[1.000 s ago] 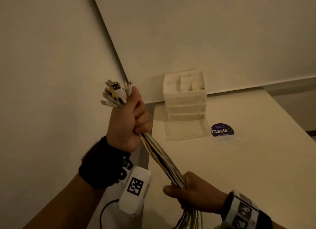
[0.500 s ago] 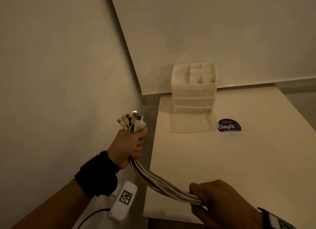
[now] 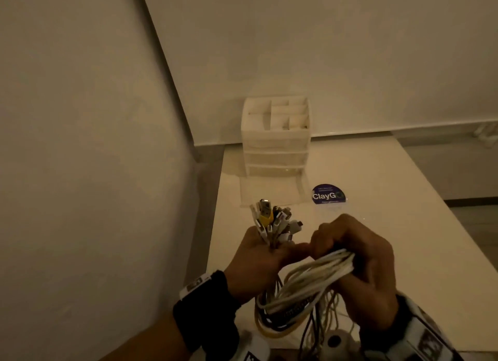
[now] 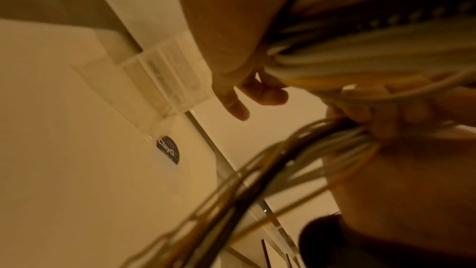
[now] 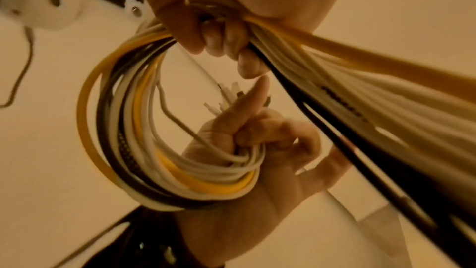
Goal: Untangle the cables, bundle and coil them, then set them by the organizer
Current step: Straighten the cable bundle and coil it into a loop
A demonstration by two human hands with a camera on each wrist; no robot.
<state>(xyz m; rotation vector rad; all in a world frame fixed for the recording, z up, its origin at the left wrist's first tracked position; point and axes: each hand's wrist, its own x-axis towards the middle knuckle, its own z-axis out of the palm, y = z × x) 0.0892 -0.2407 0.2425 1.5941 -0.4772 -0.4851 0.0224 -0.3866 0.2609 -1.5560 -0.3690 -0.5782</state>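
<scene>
A bundle of white, yellow and black cables (image 3: 310,280) is folded into a loop (image 5: 123,129) between my two hands, above the near left part of the white table (image 3: 390,226). My left hand (image 3: 258,255) grips the bundle just below its connector ends (image 3: 272,220), which stick up in a bunch. Close beside it, my right hand (image 3: 355,253) is curled round the top of the loop, its fingers (image 5: 226,38) wrapped over the strands. The white organizer (image 3: 275,134) stands at the table's far left, against the wall.
A clear drawer (image 3: 272,191) lies pulled out in front of the organizer, with a dark round ClayGo sticker (image 3: 328,195) to its right. A wall (image 3: 94,172) runs close along the table's left edge. A white device (image 5: 38,7) with a thin black lead sits below my hands.
My hands have come together. The bundle that was stretched straight between them is now folded into a loop, and my left hand has moved right, over the table.
</scene>
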